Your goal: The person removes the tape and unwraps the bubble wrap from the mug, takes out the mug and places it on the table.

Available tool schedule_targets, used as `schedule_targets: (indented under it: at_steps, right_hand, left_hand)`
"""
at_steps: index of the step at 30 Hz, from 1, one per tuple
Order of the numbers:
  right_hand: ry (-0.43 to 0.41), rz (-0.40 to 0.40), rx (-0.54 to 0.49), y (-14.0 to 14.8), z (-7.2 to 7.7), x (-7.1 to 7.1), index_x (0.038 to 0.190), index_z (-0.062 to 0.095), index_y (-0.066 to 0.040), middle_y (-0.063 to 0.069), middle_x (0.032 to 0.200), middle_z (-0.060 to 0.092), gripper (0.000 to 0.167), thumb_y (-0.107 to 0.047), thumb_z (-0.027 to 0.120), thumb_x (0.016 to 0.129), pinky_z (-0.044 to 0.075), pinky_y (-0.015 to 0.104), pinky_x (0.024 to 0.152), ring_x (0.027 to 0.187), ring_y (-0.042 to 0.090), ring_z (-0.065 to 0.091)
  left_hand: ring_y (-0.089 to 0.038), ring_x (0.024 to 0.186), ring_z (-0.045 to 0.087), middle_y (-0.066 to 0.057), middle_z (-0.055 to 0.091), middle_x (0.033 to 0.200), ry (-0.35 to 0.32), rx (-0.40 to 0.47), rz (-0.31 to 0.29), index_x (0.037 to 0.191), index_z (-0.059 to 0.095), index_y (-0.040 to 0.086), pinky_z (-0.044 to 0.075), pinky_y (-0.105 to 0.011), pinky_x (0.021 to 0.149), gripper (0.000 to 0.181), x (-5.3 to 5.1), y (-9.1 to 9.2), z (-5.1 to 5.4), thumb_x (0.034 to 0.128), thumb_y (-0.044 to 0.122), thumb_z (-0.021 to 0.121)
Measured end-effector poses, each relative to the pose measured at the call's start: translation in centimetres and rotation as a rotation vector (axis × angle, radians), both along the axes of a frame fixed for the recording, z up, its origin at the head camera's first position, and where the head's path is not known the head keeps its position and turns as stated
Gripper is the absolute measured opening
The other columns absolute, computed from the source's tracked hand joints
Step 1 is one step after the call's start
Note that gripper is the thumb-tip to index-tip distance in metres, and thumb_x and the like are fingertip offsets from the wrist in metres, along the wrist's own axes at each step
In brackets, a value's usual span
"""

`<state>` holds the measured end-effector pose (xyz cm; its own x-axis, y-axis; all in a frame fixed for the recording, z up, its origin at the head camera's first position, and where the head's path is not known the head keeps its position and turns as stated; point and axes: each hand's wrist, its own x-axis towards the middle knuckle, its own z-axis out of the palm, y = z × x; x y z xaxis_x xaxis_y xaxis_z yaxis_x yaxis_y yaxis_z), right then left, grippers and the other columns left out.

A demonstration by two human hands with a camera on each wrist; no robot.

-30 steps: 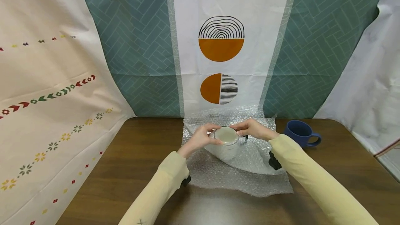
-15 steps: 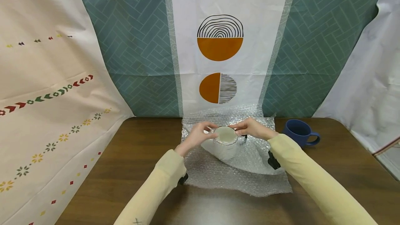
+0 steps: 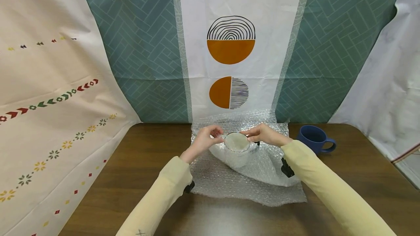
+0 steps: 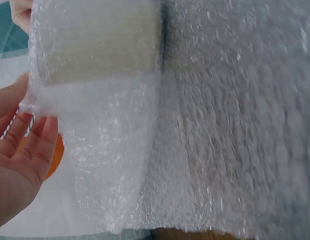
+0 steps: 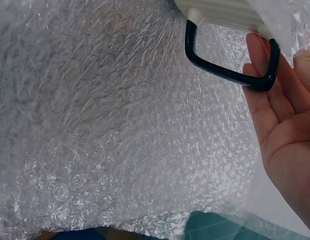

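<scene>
A cream mug [image 3: 237, 142] with a dark rim and dark handle [image 5: 230, 75] stands on a sheet of bubble wrap [image 3: 242, 192]. One flap of the wrap covers the mug's near side. My left hand [image 3: 206, 139] pinches the flap's edge left of the rim; in the left wrist view, thumb and fingers of the left hand [image 4: 20, 155] meet on the film. On the other side, my right hand [image 3: 267, 136] grips the mug at its rim beside the handle, its thumb over the film. The right wrist view has the right hand [image 5: 290, 125] with fingers behind the handle.
A blue mug [image 3: 314, 136] stands on the wooden table [image 3: 131, 174] to the right, beyond the right forearm. The wrap's far end rises against the hanging cloth [image 3: 203, 94] at the back. Patterned cloth [image 3: 65, 119] hangs along the left side.
My left hand has come away from the mug's rim toward the left and now pinches the wrap's edge there. My right hand has stayed at the rim.
</scene>
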<state>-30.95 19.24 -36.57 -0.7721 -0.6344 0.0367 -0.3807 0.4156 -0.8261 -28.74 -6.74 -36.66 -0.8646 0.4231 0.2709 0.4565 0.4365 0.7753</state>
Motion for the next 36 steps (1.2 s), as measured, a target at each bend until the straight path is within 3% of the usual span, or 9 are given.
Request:
schedule_targets:
  at_steps: [11, 28, 36]
  right_hand:
    - [-0.002, 0.01, -0.022, -0.1, -0.1, 0.0, 0.119, 0.053, 0.008, 0.022, 0.119, 0.05, 0.034, 0.004, 0.058, 0.086, 0.044, 0.037, 0.084, 0.109, 0.034, 0.048]
    - [0.008, 0.014, 0.0, 0.1, 0.0, 0.0, 0.12, 0.053, 0.006, 0.019, 0.122, 0.049, 0.034, 0.001, 0.057, 0.087, 0.041, 0.039, 0.087, 0.114, 0.035, 0.044]
    - [0.017, 0.002, 0.009, 0.1, 0.0, 0.0, 0.119, 0.054, 0.006, 0.02, 0.121, 0.05, 0.034, 0.0, 0.059, 0.086, 0.042, 0.039, 0.086, 0.113, 0.034, 0.044]
  left_hand:
    - [-0.017, 0.073, 0.051, -0.001, 0.054, 0.078, -0.015, -0.025, -0.018, 0.102, 0.063, 0.002, 0.043, -0.029, 0.061, 0.025, 0.1, -1.4, 0.0, 0.0786, 0.008, 0.071]
    - [-0.017, 0.07, 0.051, 0.0, 0.055, 0.075, 0.006, -0.057, -0.064, 0.092, 0.066, 0.004, 0.044, -0.03, 0.058, 0.018, 0.3, -3.8, 0.0, 0.077, 0.01, 0.073]
    - [-0.02, 0.07, 0.05, -0.003, 0.054, 0.075, -0.063, -0.068, -0.116, 0.092, 0.066, 0.004, 0.043, -0.029, 0.057, 0.019, 0.4, -4.9, -0.3, 0.076, 0.01, 0.074]
